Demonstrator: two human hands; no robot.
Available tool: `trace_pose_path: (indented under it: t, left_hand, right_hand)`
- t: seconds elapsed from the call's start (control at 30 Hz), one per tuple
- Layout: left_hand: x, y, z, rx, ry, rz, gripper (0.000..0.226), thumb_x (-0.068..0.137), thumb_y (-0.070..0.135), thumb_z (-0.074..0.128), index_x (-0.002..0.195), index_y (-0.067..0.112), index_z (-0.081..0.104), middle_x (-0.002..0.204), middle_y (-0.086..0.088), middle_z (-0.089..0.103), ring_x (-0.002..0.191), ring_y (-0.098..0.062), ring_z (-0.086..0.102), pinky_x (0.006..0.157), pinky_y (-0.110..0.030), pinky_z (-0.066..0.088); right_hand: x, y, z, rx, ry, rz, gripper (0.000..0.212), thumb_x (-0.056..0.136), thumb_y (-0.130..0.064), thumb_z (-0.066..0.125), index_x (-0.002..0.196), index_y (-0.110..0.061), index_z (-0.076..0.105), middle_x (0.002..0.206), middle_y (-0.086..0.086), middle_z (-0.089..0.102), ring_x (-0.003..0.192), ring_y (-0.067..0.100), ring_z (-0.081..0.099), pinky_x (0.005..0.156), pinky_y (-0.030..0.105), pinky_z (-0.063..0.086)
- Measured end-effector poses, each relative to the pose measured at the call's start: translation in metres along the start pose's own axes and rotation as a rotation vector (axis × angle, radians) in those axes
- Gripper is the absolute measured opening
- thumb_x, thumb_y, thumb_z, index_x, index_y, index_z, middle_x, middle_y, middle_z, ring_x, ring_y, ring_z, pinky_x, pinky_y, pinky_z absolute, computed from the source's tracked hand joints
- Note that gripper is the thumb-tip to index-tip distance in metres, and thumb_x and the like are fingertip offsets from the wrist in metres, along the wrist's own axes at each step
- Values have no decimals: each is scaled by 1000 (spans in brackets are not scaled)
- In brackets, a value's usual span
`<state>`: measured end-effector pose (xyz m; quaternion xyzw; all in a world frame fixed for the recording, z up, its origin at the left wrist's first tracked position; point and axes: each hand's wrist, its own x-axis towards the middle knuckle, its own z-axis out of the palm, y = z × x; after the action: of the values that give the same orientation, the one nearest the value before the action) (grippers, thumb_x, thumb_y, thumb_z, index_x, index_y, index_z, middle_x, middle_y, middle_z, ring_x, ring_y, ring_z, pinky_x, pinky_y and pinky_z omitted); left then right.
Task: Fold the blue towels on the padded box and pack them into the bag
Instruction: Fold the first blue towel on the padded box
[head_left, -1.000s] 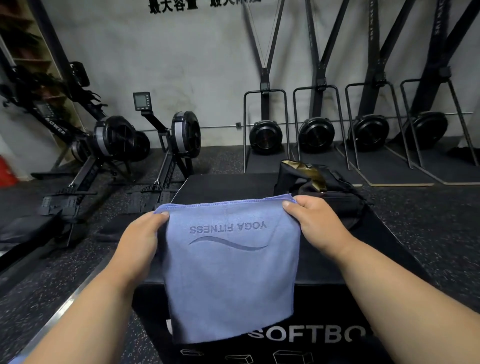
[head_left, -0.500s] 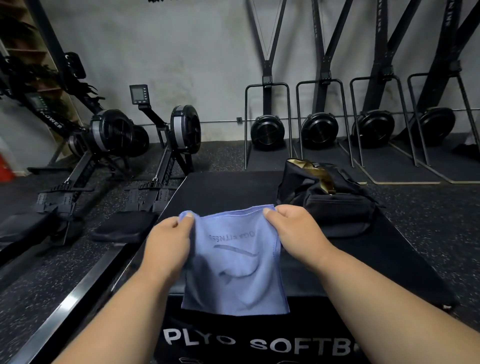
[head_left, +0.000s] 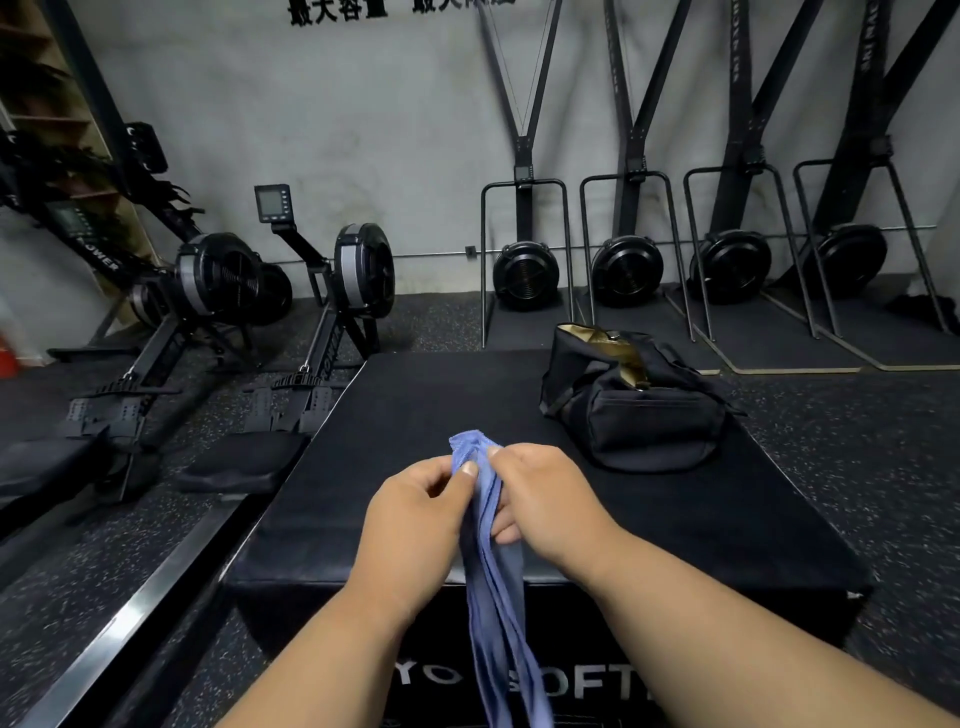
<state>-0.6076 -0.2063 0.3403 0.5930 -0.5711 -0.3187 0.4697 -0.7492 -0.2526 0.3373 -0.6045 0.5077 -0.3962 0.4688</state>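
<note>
Two black rowing machines (head_left: 332, 291) stand on the speckled rubber floor at far left, beside a black padded plyo box (head_left: 426, 405) with white lettering on its front. Above the box's near edge, the person's left hand (head_left: 410, 525) pinches the top of a blue fabric towel (head_left: 493, 587) between thumb and curled fingers, while the right hand (head_left: 545, 499) grips the same bunched upper edge from the other side, knuckles almost touching. The towel hangs in narrow vertical folds down past the box front. Farther right, a black soft-sided bag (head_left: 639, 410) with gold lining sits open-topped on the box. Four upright black fan machines (head_left: 628, 267) line the wall.
</note>
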Motion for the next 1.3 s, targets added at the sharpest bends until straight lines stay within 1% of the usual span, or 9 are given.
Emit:
trace_pose_path:
  t: [0.1, 0.27, 0.5, 0.73, 0.9, 1.0, 1.13, 1.23, 1.3]
  left_hand:
    - [-12, 7, -1, 3, -24, 43, 9, 96, 32, 71, 96, 34, 80, 92, 10, 79, 89, -9, 74, 88, -40, 59]
    - [-23, 12, -5, 44, 0, 44, 19, 97, 21, 68, 98, 36, 80, 93, 16, 79, 87, -2, 73, 84, -32, 59]
    - [-25, 5, -10, -36, 66, -32, 29, 103, 30, 56, 89, 15, 76, 86, -14, 72, 72, -14, 57, 80, -57, 57]
    - [-39, 13, -14, -147, -3, 6, 11, 99, 24, 70, 99, 26, 81, 96, 6, 80, 94, -11, 75, 86, -32, 58]
    - [-36, 3, -23, -65, 27, 30, 19, 96, 14, 71, 101, 29, 81, 100, 9, 80, 97, -9, 75, 86, -30, 57]
    - [-34, -1, -30, -86, 26, 9, 21, 100, 13, 66, 101, 27, 82, 100, 8, 80, 96, -7, 74, 81, -23, 53]
    - [-35, -2, -39, -180, -23, -34, 22, 101, 9, 62, 103, 20, 81, 102, 0, 81, 96, -14, 76, 82, -27, 56]
    - [-35, -3, -46, -227, -75, -61, 25, 101, 7, 59, 102, 19, 80, 101, -6, 81, 92, -17, 75, 80, -30, 55]
    - [-33, -5, -49, -228, -106, -76, 25, 100, 7, 57, 99, 17, 80, 100, -11, 79, 88, -18, 72, 82, -34, 54]
  right_hand:
    - [-9, -1, -1, 75, -18, 22, 39, 107, -27, 46, 80, -4, 62, 68, 17, 70, 62, 32, 71, 62, 40, 60]
    - [-21, -7, -5, 75, -32, 34, 38, 106, -27, 46, 84, -3, 65, 66, 12, 68, 63, 28, 68, 64, 39, 58]
    - [-37, -9, -5, -292, 49, -183, 40, 97, -39, 48, 77, -5, 53, 74, 9, 68, 75, 31, 69, 73, 46, 57]
    - [-44, -10, -5, -294, -114, -250, 41, 98, -40, 38, 93, -12, 67, 93, 11, 69, 85, 29, 64, 86, 51, 54]
    - [-38, -4, -6, -162, -257, -130, 66, 80, -52, 28, 112, -24, 77, 110, 2, 75, 89, 14, 69, 79, 28, 52]
    - [-32, -5, -6, -44, -217, -108, 51, 84, -38, 37, 101, -21, 82, 96, 2, 79, 76, 9, 67, 67, 15, 46]
    - [-16, 10, -15, -152, 87, -196, 28, 78, -29, 58, 101, -35, 73, 93, -5, 70, 70, 7, 61, 71, 26, 52]
    - [-13, 18, -25, -313, -73, -225, 52, 81, -21, 69, 125, -47, 61, 120, -14, 53, 95, 6, 61, 89, 21, 51]
    - [-11, 20, -28, -360, -158, -236, 36, 82, -18, 73, 112, -37, 69, 117, -11, 60, 99, 1, 61, 91, 21, 48]
